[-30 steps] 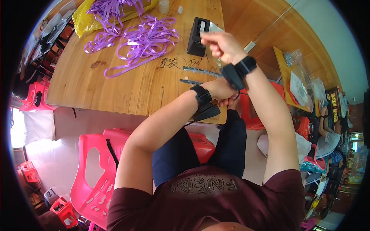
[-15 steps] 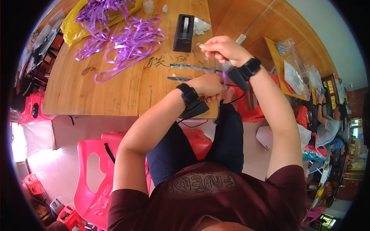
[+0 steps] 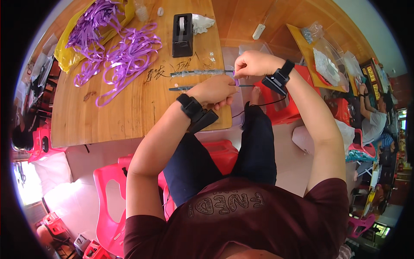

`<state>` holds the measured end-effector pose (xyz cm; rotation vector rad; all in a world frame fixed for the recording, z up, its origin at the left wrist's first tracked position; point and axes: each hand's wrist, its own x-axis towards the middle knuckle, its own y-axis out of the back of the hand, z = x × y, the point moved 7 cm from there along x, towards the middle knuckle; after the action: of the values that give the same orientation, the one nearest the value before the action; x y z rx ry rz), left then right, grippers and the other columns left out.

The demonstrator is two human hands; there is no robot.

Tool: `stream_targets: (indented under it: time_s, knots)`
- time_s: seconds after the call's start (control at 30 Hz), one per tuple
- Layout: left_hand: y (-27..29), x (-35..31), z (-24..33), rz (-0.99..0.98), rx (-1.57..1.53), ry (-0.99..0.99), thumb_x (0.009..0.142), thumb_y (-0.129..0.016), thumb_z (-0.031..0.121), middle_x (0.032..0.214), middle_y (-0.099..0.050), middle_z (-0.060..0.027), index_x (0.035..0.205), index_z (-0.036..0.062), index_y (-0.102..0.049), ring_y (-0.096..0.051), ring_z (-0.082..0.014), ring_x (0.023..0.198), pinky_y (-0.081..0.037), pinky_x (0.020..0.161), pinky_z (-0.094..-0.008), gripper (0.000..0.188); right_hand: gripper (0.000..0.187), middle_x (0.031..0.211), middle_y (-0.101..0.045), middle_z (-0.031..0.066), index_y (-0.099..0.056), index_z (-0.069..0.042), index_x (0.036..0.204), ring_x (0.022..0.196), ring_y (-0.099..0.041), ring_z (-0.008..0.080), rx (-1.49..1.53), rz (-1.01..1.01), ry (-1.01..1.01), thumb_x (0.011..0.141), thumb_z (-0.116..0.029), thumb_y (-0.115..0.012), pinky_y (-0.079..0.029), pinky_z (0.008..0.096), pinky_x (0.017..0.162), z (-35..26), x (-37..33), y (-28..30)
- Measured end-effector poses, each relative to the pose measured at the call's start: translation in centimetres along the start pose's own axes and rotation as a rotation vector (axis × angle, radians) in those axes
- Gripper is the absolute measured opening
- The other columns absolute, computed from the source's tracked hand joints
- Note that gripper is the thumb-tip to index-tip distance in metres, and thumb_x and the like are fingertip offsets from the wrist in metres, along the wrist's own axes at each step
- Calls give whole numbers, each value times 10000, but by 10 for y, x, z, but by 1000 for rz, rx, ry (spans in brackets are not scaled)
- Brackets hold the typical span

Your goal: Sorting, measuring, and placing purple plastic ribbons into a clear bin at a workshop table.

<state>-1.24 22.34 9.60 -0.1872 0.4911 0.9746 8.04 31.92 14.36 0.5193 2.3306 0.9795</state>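
My left hand (image 3: 215, 91) is at the table's right edge, fingers curled, with its fingertips at a short piece of purple ribbon (image 3: 235, 78). From above, my right hand (image 3: 254, 64) pinches at the same ribbon with thumb and index finger. The ribbon crosses two thin dark rods. The far rod (image 3: 198, 72) is fixed to the tabletop under clear tape. Partly covered by my left hand is the near rod (image 3: 180, 89). Both rods stick out past the table edge. What exactly lies between my left fingertips is mostly hidden.
A heap of loose purple ribbon (image 3: 133, 47) spills from a yellow plastic bag (image 3: 64, 54) on the wooden table (image 3: 112, 121). Behind the rods stands a black tape dispenser (image 3: 182, 43) beside crumpled white paper (image 3: 202, 23). A red stool (image 3: 297, 101) is to the right.
My right hand has come down from beside the tape dispenser to the ribbon at the rods. My left hand stays close to the ribbon. The whole view has shifted slightly.
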Motion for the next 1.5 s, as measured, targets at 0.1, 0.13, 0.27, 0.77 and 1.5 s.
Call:
stream_targets:
  time_s: [0.1,0.13,0.27,0.77,1.5]
  knots:
    - [1,2,0,3,-18,-40,991,-496,214,651,-573,-40,873,22,-569,-498,-112,436,-397,373,-275,237,326,717,-691,64,-675,-10,768,628,-647,146,-121,-27,-128,852,-314,-758,-506,296,600,-2,2,0]
    - [2,2,-1,0,-15,-38,991,-496,214,651,-573,-40,873,22,-569,-498,-112,436,-397,373,-275,237,356,712,-693,76,-671,-13,743,614,-644,157,-231,-29,-210,840,-342,-763,-502,305,593,-3,1,3]
    - [1,0,0,-5,-22,-38,994,-513,222,649,-556,-23,887,45,-553,-473,-83,436,-366,367,-250,210,424,693,-674,71,-647,-20,685,605,-623,179,-278,-7,-319,815,-403,-772,-481,335,575,13,-6,3]
    - [-1,-1,4,15,-5,-16,1002,-525,223,641,-552,-6,882,74,-549,-450,-53,424,-341,354,-225,193,348,876,-719,73,-733,-179,993,878,-669,291,-590,-53,97,708,-37,-594,-519,425,717,-38,-6,-13]
    - [-3,-8,11,27,-18,39,1012,-509,218,641,-545,1,931,59,-564,-453,-50,423,-350,353,-212,186,261,1083,-652,39,-619,-54,1162,948,-635,145,1539,32,220,985,-247,-611,-525,328,881,91,3,-117]
